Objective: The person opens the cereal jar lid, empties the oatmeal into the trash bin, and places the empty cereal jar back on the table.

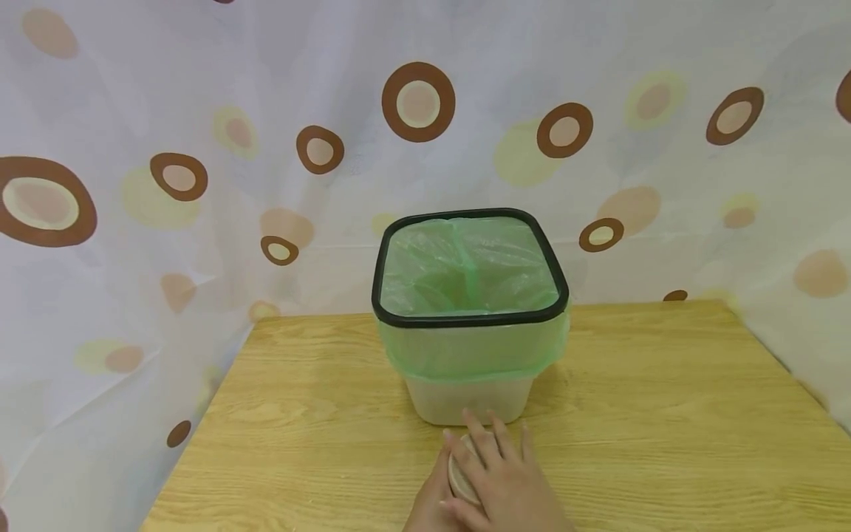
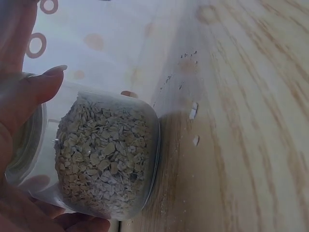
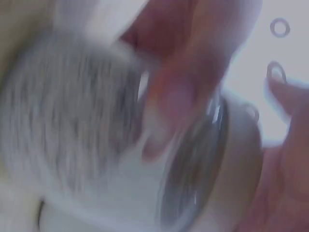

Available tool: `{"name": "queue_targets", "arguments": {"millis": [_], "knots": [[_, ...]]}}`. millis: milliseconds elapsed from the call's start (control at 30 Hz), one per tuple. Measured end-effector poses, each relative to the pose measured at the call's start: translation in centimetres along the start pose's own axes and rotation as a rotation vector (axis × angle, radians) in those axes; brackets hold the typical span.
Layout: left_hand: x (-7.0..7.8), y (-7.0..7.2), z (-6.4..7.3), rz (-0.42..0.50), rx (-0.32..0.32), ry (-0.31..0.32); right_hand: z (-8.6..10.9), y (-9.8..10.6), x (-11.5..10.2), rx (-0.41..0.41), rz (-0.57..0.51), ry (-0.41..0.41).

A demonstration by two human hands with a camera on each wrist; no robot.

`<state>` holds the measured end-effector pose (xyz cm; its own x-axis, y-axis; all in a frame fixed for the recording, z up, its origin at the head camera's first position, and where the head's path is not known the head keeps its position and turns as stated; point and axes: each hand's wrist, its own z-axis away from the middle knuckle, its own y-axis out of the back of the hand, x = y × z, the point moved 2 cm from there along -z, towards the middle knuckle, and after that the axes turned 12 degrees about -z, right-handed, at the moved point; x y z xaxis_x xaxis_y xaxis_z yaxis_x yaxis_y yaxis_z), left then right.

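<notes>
A clear jar of rolled oats (image 2: pixel 106 154) with a pale beige lid (image 1: pixel 460 479) is held low in front of the bin in the head view. My left hand (image 1: pixel 433 499) grips the jar's side, its thumb across the clear wall in the left wrist view. Over the lid lies my right hand (image 1: pixel 510 488), fingers spread and thumb at the near edge. The right wrist view is blurred; there the lid (image 3: pixel 236 164) sits on the jar (image 3: pixel 72 111), with part of a hand against it. The oats fill much of the jar, leaving a gap below the lid.
A whitish bin (image 1: pixel 465 399) with a black rim (image 1: pixel 472 321) and green liner bag (image 1: pixel 479 351) stands just beyond the hands. Small pale flakes (image 2: pixel 193 110) lie on the wooden table (image 1: pixel 299 443). A sheet with ring patterns (image 1: pixel 359 74) hangs behind.
</notes>
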<state>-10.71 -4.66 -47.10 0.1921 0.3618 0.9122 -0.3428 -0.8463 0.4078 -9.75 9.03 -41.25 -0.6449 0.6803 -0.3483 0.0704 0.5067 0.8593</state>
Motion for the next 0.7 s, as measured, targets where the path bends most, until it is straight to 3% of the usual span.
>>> {"name": "queue_targets", "arguments": {"millis": [133,233,333,500,700], "knots": [[0.1,-0.1,0.0,-0.064,0.002,-0.021,0.3,-1.1,-0.6,0.1,0.108,-0.055],[0.2,-0.1,0.1,-0.13,0.02,-0.012,0.4,-1.7,-0.5,0.207,0.173,0.015],[0.3,-0.1,0.1,-0.145,0.02,-0.01,0.4,-1.8,-0.1,0.285,0.169,0.104],[0.6,0.0,0.0,-0.162,0.025,-0.024,0.3,-1.5,0.6,0.265,0.128,0.192],[0.6,0.0,0.2,-0.176,0.015,0.053,0.2,-1.1,1.4,0.232,0.061,0.291]]}}
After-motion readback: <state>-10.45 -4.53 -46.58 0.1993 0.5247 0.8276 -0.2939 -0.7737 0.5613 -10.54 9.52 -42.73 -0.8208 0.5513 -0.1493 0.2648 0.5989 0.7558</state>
